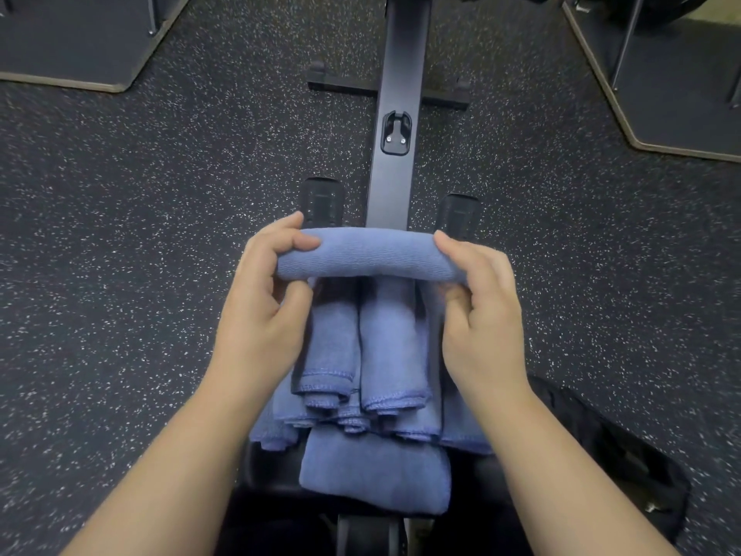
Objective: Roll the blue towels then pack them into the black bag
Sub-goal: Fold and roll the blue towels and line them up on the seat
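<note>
— Blue terry everywhere. What's the left hand (264,311) doing?

— Gripping the left end of a rolled blue towel (373,254) — thumb lying across the top, fingers curled underneath. The roll lies crosswise, held up above the rest of the pile.

— And under it?

— More blue towels (361,355), rolled or folded lengthwise, side by side, with their stitched ends facing the near side. They rest on a seat on the dark rail (397,114) of a piece of gym equipment. Just nearer than those, one folded towel (373,471) lies flat.

— The right hand (481,311)?

— Same story on the right end of the roll: fingers curled round it, fingertip on top, thumb tucked below. Both hands hold the one roll, level between them.

— Where's the black bag (625,455)?

— Near right, on the speckled rubber floor (120,234), just beside the right forearm. Only part of it shows; I cannot tell whether anything is in it.

— Anything else farther out?

— Two black footrests (322,200) flank the rail beyond the roll, and dark platforms (80,38) sit in the far left and far right corners.
</note>
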Demonstrator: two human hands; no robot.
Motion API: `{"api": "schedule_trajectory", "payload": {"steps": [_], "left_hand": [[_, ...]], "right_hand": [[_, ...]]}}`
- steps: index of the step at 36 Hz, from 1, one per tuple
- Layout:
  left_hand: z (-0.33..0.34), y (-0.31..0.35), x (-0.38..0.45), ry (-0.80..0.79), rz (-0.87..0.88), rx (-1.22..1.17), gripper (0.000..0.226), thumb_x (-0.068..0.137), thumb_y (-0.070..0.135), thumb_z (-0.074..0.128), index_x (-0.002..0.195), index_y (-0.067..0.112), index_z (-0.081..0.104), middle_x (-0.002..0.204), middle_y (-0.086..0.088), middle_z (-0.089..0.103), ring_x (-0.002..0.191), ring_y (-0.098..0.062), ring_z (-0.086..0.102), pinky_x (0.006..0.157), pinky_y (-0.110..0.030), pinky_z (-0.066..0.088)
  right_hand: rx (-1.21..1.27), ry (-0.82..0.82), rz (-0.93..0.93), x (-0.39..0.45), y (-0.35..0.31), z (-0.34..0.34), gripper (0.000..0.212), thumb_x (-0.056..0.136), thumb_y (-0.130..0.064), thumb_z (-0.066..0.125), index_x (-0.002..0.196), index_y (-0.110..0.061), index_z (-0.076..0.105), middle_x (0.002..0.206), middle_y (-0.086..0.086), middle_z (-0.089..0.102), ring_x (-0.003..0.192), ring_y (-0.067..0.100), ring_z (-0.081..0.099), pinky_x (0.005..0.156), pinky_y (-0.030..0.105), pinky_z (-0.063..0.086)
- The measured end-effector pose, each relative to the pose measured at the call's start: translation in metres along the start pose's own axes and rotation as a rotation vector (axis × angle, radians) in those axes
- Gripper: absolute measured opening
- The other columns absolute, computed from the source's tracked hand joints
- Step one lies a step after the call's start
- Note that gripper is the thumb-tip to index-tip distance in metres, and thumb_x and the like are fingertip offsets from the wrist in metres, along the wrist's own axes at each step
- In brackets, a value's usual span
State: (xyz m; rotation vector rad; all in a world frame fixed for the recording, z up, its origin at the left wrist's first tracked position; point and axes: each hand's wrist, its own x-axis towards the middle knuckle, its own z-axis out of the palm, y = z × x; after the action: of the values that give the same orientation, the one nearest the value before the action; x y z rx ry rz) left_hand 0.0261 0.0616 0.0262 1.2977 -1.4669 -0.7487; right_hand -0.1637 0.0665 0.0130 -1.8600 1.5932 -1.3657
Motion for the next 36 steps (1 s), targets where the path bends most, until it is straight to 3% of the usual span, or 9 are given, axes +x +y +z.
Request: {"api": "schedule_trajectory", "payload": {"steps": [3,8,14,18,21,26,32,34,36], "left_hand": [[-0.001,0.004,0.001,0.016,-0.012,-0.022,0.043,0.078,0.003,0.041,0.100,0.040,0.048,0.137,0.011,0.046,0.128,0.001,0.043,0.107,-0.024,0.034],[-0.005,0.010,0.002,0.011,0.026,-0.038,0.051,0.081,-0.009,0.041,0.102,0.037,0.047,0.143,0.002,0.041,0.133,0.003,0.037,0.108,-0.014,0.028],[-0.014,0.018,-0.003,-0.027,0.048,-0.040,0.046,0.079,-0.003,0.040,0.101,0.037,0.047,0.144,0.003,0.038,0.135,0.004,0.033,0.110,-0.029,0.033],[-0.021,0.025,-0.015,-0.056,0.050,-0.008,0.045,0.081,-0.003,0.042,0.099,0.038,0.048,0.147,0.005,0.036,0.137,0.001,0.031,0.107,-0.009,0.026],[-0.025,0.032,-0.027,-0.062,0.022,-0.013,0.055,0.085,-0.017,0.044,0.099,0.035,0.050,0.146,0.009,0.035,0.137,0.003,0.030,0.105,-0.006,0.024],[-0.032,0.041,-0.043,-0.089,0.018,0.012,0.056,0.084,-0.020,0.044,0.099,0.034,0.052,0.146,0.011,0.035,0.136,0.003,0.031,0.103,-0.002,0.023],[-0.044,0.034,-0.069,-0.163,-0.015,0.004,0.057,0.085,-0.014,0.045,0.100,0.041,0.053,0.144,0.022,0.035,0.133,0.012,0.031,0.100,-0.003,0.025],[-0.047,0.032,-0.078,-0.188,-0.040,0.001,0.050,0.084,-0.005,0.045,0.101,0.041,0.053,0.144,0.020,0.037,0.132,0.010,0.033,0.101,-0.004,0.026],[-0.048,0.027,-0.085,-0.211,-0.078,0.010,0.053,0.086,-0.008,0.045,0.101,0.042,0.053,0.142,0.020,0.039,0.133,0.005,0.036,0.104,-0.011,0.028]], "right_hand": [[0.001,0.001,-0.015,0.000,-0.002,0.000,0.051,0.084,0.007,0.043,0.126,-0.021,0.052,0.108,-0.012,0.040,0.105,-0.022,0.036,0.093,0.001,0.026],[0.046,0.021,-0.084,0.006,-0.007,-0.005,0.047,0.086,0.001,0.039,0.125,-0.021,0.053,0.111,-0.013,0.037,0.107,-0.019,0.037,0.096,0.005,0.029],[0.039,0.024,-0.135,0.002,-0.011,-0.013,0.042,0.086,-0.005,0.037,0.123,-0.021,0.047,0.109,-0.003,0.040,0.110,-0.018,0.036,0.099,0.008,0.028],[0.018,0.009,-0.147,-0.009,-0.017,-0.022,0.039,0.088,-0.007,0.039,0.123,-0.021,0.048,0.109,-0.002,0.040,0.111,-0.018,0.036,0.100,0.008,0.028],[0.011,-0.008,-0.136,-0.018,-0.022,-0.027,0.038,0.088,-0.009,0.039,0.123,-0.023,0.048,0.109,-0.003,0.041,0.110,-0.017,0.038,0.099,0.009,0.030],[0.017,-0.038,-0.094,-0.032,-0.031,-0.035,0.038,0.089,-0.015,0.038,0.123,-0.028,0.048,0.110,-0.016,0.039,0.107,-0.017,0.040,0.096,0.005,0.029],[0.008,-0.139,-0.033,-0.052,-0.043,-0.045,0.049,0.088,-0.001,0.044,0.120,-0.037,0.052,0.108,-0.017,0.041,0.104,-0.017,0.042,0.093,0.003,0.029],[0.000,-0.203,-0.001,-0.060,-0.045,-0.049,0.052,0.090,0.002,0.045,0.118,-0.041,0.055,0.106,-0.017,0.043,0.103,-0.017,0.043,0.091,0.001,0.029],[0.003,-0.273,0.056,-0.067,-0.046,-0.052,0.053,0.092,0.009,0.046,0.121,-0.035,0.051,0.105,-0.017,0.043,0.102,-0.019,0.043,0.090,0.000,0.028]]}}
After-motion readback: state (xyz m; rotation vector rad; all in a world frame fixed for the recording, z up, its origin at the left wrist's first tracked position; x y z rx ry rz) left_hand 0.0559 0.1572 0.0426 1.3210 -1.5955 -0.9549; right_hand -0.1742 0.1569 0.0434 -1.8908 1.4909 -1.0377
